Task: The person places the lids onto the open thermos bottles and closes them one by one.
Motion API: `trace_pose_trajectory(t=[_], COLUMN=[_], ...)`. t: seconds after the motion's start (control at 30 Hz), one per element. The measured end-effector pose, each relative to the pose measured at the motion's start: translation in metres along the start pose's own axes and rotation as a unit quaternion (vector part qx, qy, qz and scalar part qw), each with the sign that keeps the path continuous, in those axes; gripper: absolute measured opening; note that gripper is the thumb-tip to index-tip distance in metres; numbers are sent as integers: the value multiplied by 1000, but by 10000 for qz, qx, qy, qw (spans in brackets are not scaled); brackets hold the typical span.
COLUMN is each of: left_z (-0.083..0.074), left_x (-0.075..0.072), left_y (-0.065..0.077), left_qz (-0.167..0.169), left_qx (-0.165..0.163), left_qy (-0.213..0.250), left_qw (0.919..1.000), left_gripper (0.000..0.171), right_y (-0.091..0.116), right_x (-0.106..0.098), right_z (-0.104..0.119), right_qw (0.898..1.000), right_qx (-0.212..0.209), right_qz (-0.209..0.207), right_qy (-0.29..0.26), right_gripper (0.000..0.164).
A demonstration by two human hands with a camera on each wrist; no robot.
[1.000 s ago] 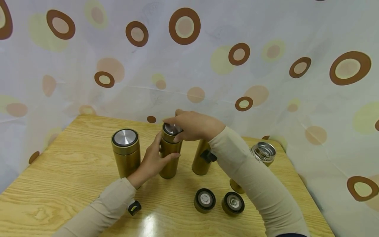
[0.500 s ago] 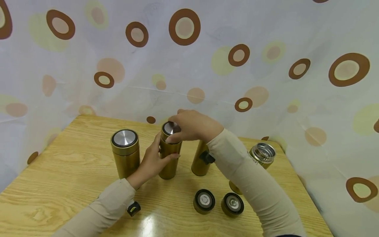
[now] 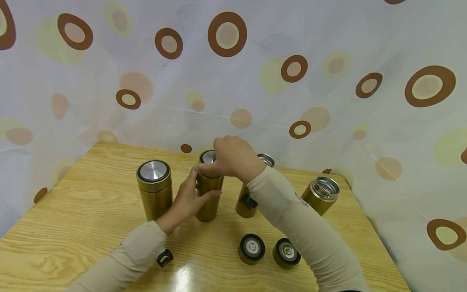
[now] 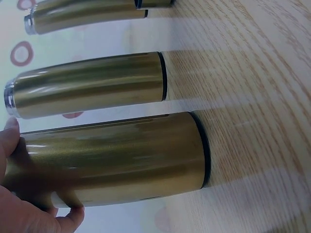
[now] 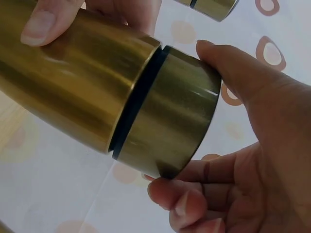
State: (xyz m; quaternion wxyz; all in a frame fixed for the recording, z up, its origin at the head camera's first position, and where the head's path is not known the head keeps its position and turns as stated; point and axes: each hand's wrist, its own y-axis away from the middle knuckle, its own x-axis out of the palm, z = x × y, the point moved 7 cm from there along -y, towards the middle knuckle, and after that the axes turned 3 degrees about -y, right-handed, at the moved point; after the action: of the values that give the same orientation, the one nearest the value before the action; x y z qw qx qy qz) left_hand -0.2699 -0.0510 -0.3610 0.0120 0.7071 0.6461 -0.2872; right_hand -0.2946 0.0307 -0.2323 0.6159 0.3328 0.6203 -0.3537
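My left hand [image 3: 187,198] grips the body of a gold thermos bottle [image 3: 208,202], which stands upright on the table. In the left wrist view its thumb and fingers wrap the upper body [image 4: 121,160]. My right hand [image 3: 235,158] holds the bottle's lid [image 5: 170,107] by its edge, thumb on one side and curled fingers on the other. A dark ring shows between lid and body in the right wrist view. From the head, the right hand covers part of the lid's silver top [image 3: 207,157].
Left of the hands stands another lidded gold thermos [image 3: 155,194]. Two lidless ones, a slim bottle [image 3: 244,202] and a wider bottle [image 3: 321,196], stand to the right, partly behind the right arm. Two upturned lids [image 3: 251,248] lie in front on the wooden table [image 3: 109,251].
The right hand has turned around the lid, its thumb coming towards the left hand. Its forearm has shifted left, uncovering the slim bottle's open mouth. The left hand stays in place.
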Motion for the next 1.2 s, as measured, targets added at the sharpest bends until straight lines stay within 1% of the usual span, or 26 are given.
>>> trace_pose_trajectory(t=[0.1,0.23,0.37,0.5,0.63,0.8,0.9,0.97,1.03,1.13,1.2], left_z=[0,0,-1,0,0,-3,-4,-3,-2,-1,-1], left_x=[0,0,0,0,0,-1,-2,-2,-2,-1,-1], left_y=[0,0,0,0,0,0,0,0,0,0,0], left_qz=[9,22,41,43,24,-49,-62,-41,-13,42,47], left_qx=[-22,-16,1,-59,-45,89,187,157,131,37,19], left_qy=[7,-14,-36,-25,-51,-114,-88,-31,18,17,-26], left_qw=[10000,10000,10000,10000,10000,9999,9998,9999,9999,10000,10000], left_gripper=[74,74,73,73,75,78,77,78,80,86,88], right_y=[0,-1,-1,-1,0,2,5,7,9,11,13], right_x=[0,1,1,2,2,2,3,3,3,2,0], right_z=[0,-1,-1,-1,-1,-1,-2,-3,-3,0,4], right_qw=[9999,9999,9999,9997,9994,9994,9993,9989,9976,9922,9865], right_qx=[95,116,115,213,321,334,324,231,-2,-610,-1028], right_qz=[-33,-36,-71,-123,-137,-60,162,386,681,1039,1209], right_qy=[-97,-117,-57,-10,21,-72,-113,-93,-156,-328,-405], right_gripper=[58,59,60,60,60,62,69,78,87,92,90])
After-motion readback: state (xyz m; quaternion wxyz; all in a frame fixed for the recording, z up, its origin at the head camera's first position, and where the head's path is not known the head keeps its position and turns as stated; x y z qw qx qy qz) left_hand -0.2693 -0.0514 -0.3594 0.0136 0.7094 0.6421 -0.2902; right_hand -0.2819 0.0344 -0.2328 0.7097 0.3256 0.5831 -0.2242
